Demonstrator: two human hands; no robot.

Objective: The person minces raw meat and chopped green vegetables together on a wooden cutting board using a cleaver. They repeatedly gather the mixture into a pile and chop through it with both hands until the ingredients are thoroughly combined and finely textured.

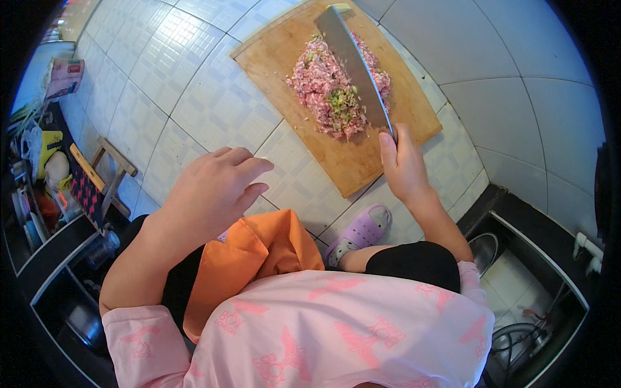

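My right hand [403, 162] grips the handle of a cleaver [351, 68], its broad blade slanting up and left over the minced meat [322, 87]. Pink mince lies on both sides of the blade, with chopped green onion [343, 104] in a patch on its left part. Under it is a wooden cutting board [349, 169] set on the tiled floor. A pale green piece [341, 8] shows at the blade's far end. Held in the air left of the board, my left hand [225, 182] is empty, with fingers bent and thumb apart.
An orange cloth [262, 242] covers my lap, beside my foot in a purple clog [361, 228]. A folding stool [97, 179] stands at left near a cluttered shelf. Open black cabinets flank me; the right one holds a grey hose [516, 330]. A tiled wall [490, 106] borders the board's right.
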